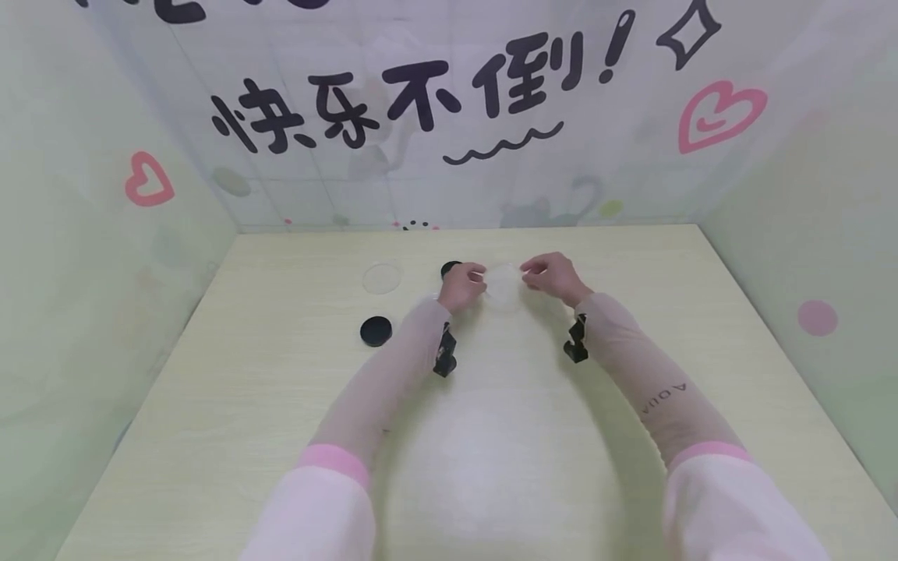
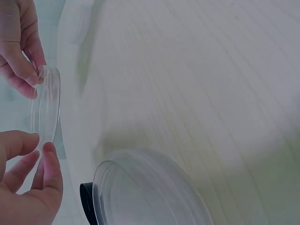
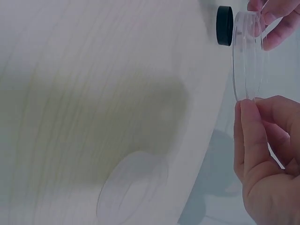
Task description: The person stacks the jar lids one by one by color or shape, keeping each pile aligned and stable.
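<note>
My left hand (image 1: pixel 463 286) and right hand (image 1: pixel 554 276) face each other over the far middle of the table. Between them they pinch the rim of a clear petri dish (image 1: pixel 503 284). Tilted up on edge, the dish (image 3: pixel 247 61) shows two close layers, apparently a dish and its lid. Left fingers (image 2: pixel 50 164) and thumb grip one side of it; the right hand (image 3: pixel 272 159) grips the opposite side. Another clear round dish (image 2: pixel 145 192) lies near the left hand, with a black disc (image 2: pixel 87 201) beside it.
On the table (image 1: pixel 484 444) a clear round dish (image 1: pixel 381 278) lies left of the hands. A black disc (image 1: pixel 376 331) sits nearer me; another black disc (image 1: pixel 451 267) is partly behind the left hand. A pale round piece (image 3: pixel 133 187) shows low in the right wrist view.
</note>
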A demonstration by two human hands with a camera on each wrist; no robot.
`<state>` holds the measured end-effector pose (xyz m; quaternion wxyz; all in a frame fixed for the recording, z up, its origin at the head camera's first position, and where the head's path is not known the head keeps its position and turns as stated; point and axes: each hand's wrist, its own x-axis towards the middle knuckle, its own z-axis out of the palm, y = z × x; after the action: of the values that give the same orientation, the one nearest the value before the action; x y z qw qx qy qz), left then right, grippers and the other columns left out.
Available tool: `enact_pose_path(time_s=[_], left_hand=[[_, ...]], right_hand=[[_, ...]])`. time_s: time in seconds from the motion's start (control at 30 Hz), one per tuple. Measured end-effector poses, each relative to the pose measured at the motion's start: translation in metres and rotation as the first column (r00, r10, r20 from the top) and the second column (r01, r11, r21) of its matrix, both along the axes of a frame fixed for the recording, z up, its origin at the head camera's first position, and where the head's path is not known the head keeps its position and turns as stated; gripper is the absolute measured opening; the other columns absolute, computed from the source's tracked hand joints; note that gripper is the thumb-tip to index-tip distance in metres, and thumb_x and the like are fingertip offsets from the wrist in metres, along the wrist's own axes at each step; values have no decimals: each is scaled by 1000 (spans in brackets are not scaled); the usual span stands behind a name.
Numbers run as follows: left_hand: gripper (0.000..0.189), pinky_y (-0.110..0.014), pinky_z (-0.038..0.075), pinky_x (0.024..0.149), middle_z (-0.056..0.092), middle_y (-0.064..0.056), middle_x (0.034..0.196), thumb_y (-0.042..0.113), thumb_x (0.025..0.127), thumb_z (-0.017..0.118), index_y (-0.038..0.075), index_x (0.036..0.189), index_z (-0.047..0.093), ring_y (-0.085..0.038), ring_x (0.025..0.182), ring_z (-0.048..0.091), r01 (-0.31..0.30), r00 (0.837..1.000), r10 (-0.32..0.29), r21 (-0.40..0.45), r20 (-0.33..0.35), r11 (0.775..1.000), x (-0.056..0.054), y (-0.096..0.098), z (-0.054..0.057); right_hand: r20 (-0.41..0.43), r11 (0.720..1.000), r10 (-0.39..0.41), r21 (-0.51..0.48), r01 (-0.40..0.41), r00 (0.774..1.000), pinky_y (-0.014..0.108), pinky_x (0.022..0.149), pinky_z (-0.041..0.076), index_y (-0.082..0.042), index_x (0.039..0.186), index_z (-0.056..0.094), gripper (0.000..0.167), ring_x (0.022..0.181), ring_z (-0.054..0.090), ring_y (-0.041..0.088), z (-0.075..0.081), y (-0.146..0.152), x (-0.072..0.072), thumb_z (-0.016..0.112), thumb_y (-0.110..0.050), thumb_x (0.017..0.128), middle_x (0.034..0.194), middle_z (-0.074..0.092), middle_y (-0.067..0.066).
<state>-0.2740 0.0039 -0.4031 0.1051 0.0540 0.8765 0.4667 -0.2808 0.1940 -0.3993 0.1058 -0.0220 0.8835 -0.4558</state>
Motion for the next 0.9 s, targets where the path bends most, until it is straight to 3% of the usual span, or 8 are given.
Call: enact_pose_path(time_s=[0.27,0.57,0.9], left_hand=[[32,-26,45,77,58,-12,106,5,85,57,2,117,54,-21,97,54,27,999,-28,21,22,999,1,-23,8],[32,-30,45,80,58,-13,105,6,84,57,1,116,55,-23,97,53,72,997,-73,13,28,997,1,-53,20],[34,-33,45,80,57,-16,109,7,85,56,2,118,53,-26,97,54,65,995,-66,15,77,998,7,-86,18]], right_hand=[[-5,998,27,-55,-27,1000,38,78,48,8,110,56,28,78,59,24,9,-18,5,56,-2,83,88,53,16],[-64,993,44,-102,-51,997,26,70,51,9,107,58,27,73,56,17,7,-41,3,57,-1,81,83,55,13],[-17,993,71,-90,-72,997,26,70,51,7,108,58,29,79,57,21,8,-71,9,59,-2,81,86,55,13]])
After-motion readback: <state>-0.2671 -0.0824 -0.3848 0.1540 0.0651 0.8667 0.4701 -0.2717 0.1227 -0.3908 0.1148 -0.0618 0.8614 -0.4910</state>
